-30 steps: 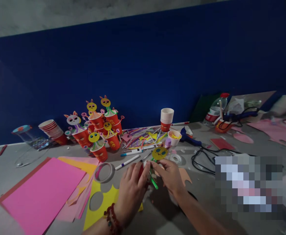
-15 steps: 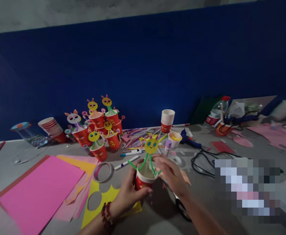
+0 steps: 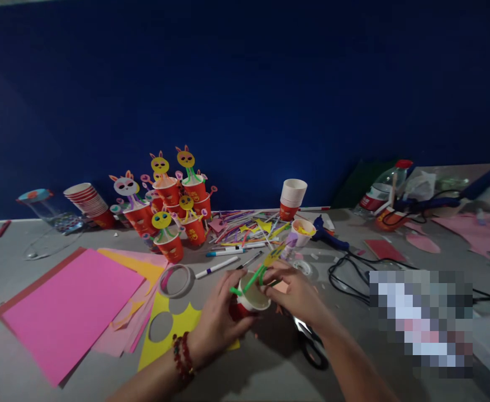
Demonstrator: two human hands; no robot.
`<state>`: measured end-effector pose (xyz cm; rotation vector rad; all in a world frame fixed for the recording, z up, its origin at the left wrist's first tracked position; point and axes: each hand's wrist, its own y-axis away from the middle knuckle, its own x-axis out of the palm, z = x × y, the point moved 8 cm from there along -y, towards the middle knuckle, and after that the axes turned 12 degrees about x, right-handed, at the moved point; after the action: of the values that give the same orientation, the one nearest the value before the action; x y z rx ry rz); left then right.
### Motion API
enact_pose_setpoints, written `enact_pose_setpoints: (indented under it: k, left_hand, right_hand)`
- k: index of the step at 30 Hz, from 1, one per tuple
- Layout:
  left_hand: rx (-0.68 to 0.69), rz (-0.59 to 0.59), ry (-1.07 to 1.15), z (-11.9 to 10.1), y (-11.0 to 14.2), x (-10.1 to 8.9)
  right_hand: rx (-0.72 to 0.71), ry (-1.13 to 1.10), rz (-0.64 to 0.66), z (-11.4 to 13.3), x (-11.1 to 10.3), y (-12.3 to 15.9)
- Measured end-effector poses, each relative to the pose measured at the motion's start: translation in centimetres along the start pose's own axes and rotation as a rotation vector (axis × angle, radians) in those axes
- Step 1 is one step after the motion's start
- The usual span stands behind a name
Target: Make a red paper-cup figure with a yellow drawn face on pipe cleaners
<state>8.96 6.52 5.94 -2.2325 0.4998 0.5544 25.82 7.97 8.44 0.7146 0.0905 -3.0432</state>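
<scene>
My left hand (image 3: pixel 213 315) is wrapped around a red paper cup (image 3: pixel 258 298) with a white rim, low over the table. Green pipe cleaners (image 3: pixel 252 280) rise from inside the cup, and one sticks out over its left rim. A yellow paper face (image 3: pixel 272 256) tops them, now turned nearly edge-on. At the cup's right rim, the fingers of my right hand (image 3: pixel 301 298) are closed on a green pipe cleaner; their tips are partly hidden. Black-handled scissors (image 3: pixel 312 345) lie beneath my right wrist.
Several decorated cups (image 3: pixel 169 245) stand at the back left. Pink sheets (image 3: pixel 72 312), cut yellow paper (image 3: pixel 186 321) and a tape roll (image 3: pixel 175 281) lie at left. Loose pipe cleaners (image 3: pixel 236 226) are heaped behind. A blue glue gun (image 3: pixel 329 237) trails a black cord (image 3: pixel 345 279) at right.
My right hand has moved up and inward, closing on a green pipe cleaner at the rim. The yellow face has tipped right and turned from facing me to nearly edge-on. The cup has tilted.
</scene>
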Motion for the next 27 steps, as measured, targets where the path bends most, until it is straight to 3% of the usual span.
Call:
enact_pose_setpoints:
  k: [8,15,20,23,27]
  left_hand:
    - [0.170,-0.032,-0.210,-2.7,-0.4,-0.8]
    - [0.192,0.019,-0.320,-3.0,-0.2,-0.6]
    - [0.235,0.031,-0.445,-3.4,-0.1,-0.3]
    - [0.194,-0.008,-0.347,-2.7,-0.2,-0.5]
    - [0.027,-0.107,-0.023,-0.4,-0.4,-0.8]
  right_hand:
    - [0.025,0.054,-0.103,0.7,0.2,0.6]
    - [0.079,0.075,-0.171,-0.2,0.6,0.4]
    - [0.039,0.083,-0.212,-0.1,1.3,0.4]
    - [0.022,0.034,-0.184,0.1,1.2,0.2]
    - [-0.054,-0.054,-0.106,1.1,0.6,0.5]
